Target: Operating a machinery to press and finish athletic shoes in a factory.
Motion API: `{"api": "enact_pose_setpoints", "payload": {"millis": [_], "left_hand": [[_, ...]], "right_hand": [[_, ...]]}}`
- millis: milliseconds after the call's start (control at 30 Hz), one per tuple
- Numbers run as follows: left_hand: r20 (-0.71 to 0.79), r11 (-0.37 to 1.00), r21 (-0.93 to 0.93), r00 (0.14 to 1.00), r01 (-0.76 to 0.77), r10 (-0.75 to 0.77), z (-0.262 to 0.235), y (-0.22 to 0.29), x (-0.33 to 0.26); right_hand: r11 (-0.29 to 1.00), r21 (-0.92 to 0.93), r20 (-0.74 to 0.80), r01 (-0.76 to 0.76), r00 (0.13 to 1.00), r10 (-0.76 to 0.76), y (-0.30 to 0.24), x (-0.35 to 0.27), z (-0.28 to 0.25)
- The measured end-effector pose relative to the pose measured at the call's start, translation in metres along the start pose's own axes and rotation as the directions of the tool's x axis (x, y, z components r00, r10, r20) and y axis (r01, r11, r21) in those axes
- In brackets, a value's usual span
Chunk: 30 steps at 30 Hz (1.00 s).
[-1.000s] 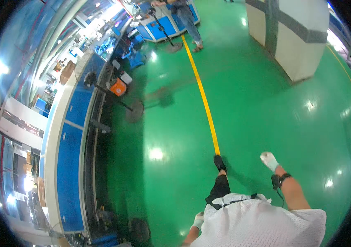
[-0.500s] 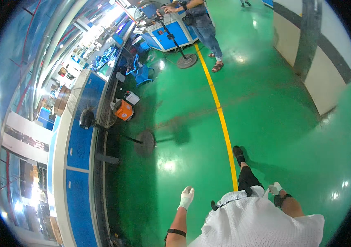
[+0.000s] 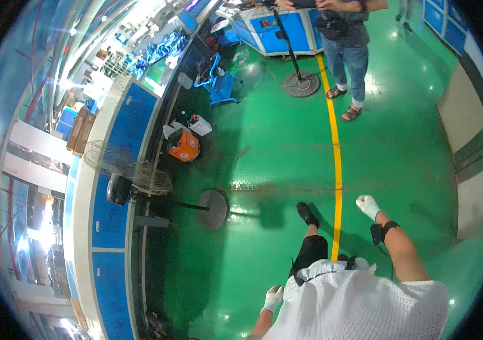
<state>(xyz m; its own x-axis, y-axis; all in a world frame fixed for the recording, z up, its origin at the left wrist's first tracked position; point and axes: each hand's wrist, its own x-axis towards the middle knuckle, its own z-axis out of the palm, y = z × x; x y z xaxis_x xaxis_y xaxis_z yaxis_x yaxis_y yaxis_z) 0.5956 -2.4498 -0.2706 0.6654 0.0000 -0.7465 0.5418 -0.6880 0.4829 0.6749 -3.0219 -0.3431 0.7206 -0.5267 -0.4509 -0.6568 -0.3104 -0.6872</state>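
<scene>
My right hand (image 3: 368, 207), in a pale glove, swings forward over the green floor (image 3: 275, 170), just right of the yellow line (image 3: 338, 175). Its fingers are curled in and nothing shows in them. Back beside the hem of my white shirt (image 3: 360, 306) hangs my left hand (image 3: 274, 298), gloved too, its fingers also folded with no object visible. Neither hand touches any equipment. One dark shoe (image 3: 308, 214) of mine is stretched out ahead, left of the line.
To the left runs a blue and white machine cabinet (image 3: 110, 289). A pedestal fan's round base (image 3: 212, 209) stands near it, with an orange box (image 3: 184, 145), a white jug (image 3: 200, 125) and a blue cart (image 3: 221, 88) beyond. Ahead, a person (image 3: 350, 62) stands by another fan base (image 3: 301, 84).
My right hand has swung forward and my left hand back toward my side. The other foot is now ahead. The fan, boxes and standing person appear nearer and farther right.
</scene>
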Motion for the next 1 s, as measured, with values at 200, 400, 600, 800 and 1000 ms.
{"api": "enact_pose_setpoints", "payload": {"millis": [200,400,600,800,1000], "left_hand": [[0.000,0.985,-0.153,0.997,-0.076,0.077,-0.050,0.058,0.189],[-0.134,0.965,-0.142,0.970,-0.222,0.203,-0.174,0.353,0.339],[-0.232,0.915,-0.181,0.920,-0.361,0.317,-0.265,0.521,0.461],[-0.141,0.979,-0.203,0.990,-0.023,-0.006,-0.312,0.484,0.555],[-0.198,0.963,-0.254,0.969,0.096,-0.148,-0.398,0.558,0.614]], "right_hand": [[0.995,-0.021,0.135,-0.097,0.986,0.099,-0.066,0.160,0.047],[0.961,-0.223,0.274,-0.162,0.936,0.221,-0.142,0.248,0.056],[0.952,-0.294,0.347,-0.080,0.919,0.184,-0.209,0.409,0.120],[0.971,-0.225,0.394,0.075,0.919,0.021,-0.378,0.589,0.171],[0.999,0.054,0.353,-0.005,0.935,-0.014,-0.589,0.731,0.211]]}}
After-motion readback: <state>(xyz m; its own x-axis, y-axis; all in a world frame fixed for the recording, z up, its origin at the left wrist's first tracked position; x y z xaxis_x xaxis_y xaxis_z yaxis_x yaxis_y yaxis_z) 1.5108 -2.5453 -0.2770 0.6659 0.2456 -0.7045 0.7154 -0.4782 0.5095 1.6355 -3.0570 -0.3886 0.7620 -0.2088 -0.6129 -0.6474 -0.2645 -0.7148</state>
